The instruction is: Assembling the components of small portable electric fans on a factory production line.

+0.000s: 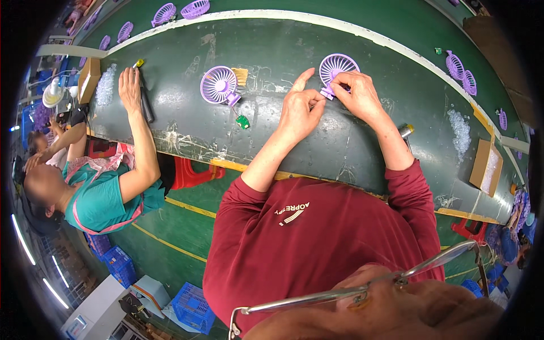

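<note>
Lettering [293, 209] on your maroon shirt [323, 243] shows pale, w/ a striped logo under it; any marking on the blue panel [76, 327], bottom L, is too small to read. Purple fan [339, 63] you're handling lies on the dark green bench [266, 45], ahead & slightly R. Your R hand [358, 96] has its fingertips bunched narrow on the fan's neck; your L hand [303, 110] has thumb & a fingertip together just beside, another finger raised, but can't tell if they grip anything. Your fingers hide part of the neck. Second purple fan [218, 85] lies L, green circuit bd. [242, 122] near it. Your R forearm partly covers a tool [406, 131]; whitish bits in the cardboard box [480, 163], far R, are hard to make out.
</note>
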A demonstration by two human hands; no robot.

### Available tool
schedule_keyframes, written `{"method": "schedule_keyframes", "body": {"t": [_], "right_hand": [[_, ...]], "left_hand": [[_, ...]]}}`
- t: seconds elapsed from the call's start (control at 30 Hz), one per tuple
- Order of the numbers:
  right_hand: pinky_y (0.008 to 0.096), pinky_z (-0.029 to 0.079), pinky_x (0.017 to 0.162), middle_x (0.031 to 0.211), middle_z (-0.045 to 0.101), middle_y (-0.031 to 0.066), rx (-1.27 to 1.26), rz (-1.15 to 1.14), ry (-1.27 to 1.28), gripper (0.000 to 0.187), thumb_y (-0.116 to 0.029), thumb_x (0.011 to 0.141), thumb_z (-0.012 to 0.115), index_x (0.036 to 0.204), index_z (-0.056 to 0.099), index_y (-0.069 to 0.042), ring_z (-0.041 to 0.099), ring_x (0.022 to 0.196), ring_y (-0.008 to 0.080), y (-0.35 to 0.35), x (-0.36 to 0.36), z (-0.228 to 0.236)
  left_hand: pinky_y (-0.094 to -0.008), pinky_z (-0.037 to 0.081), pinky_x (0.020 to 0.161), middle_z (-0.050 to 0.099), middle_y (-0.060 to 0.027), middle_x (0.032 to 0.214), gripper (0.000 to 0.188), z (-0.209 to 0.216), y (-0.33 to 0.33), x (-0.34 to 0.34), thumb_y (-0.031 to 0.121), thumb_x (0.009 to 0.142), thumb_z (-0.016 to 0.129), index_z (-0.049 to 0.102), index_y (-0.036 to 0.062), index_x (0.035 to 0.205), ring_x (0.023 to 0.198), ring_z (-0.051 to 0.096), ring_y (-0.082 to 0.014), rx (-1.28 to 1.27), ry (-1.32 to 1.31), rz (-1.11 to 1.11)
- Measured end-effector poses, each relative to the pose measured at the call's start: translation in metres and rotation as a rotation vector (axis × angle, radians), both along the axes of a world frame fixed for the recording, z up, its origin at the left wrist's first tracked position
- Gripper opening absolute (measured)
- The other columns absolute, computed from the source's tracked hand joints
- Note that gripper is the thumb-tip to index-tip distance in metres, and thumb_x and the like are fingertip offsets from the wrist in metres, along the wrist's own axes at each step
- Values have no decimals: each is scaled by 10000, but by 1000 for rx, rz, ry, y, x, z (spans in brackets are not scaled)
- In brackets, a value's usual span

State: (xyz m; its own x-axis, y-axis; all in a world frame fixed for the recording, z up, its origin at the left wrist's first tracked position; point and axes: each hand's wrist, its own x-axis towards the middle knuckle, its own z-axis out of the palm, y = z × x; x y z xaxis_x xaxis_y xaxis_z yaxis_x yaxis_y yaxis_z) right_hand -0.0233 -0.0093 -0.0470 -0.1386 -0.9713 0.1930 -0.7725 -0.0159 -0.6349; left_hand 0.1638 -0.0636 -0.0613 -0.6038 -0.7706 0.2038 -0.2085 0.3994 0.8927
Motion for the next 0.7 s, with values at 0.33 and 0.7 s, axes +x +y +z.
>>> {"method": "schedule_keyframes", "body": {"t": [0.33, 0.7], "right_hand": [[436, 504, 797, 816, 707, 112, -68, 82, 76, 156, -192, 839, 687, 844, 721, -41, 673, 827, 304, -4, 3, 1], [500, 391, 1053, 1014, 661, 139, -190, 184, 413, 300, -118, 801, 754, 1053, 656, 11, 606, 1023, 322, 16, 14, 10]], "left_hand": [[-357, 536, 889, 451, -316, 1475, 158, -15, 1, 6, -16, 794, 676, 767, 7, 921, 1154, 622, -348, -132, -27, 59], [-402, 562, 742, 399, -346, 1487, 104, -15, 14, 1, 30, 793, 681, 753, 3, 863, 709, 710, -301, -31, 144, 105]]}}
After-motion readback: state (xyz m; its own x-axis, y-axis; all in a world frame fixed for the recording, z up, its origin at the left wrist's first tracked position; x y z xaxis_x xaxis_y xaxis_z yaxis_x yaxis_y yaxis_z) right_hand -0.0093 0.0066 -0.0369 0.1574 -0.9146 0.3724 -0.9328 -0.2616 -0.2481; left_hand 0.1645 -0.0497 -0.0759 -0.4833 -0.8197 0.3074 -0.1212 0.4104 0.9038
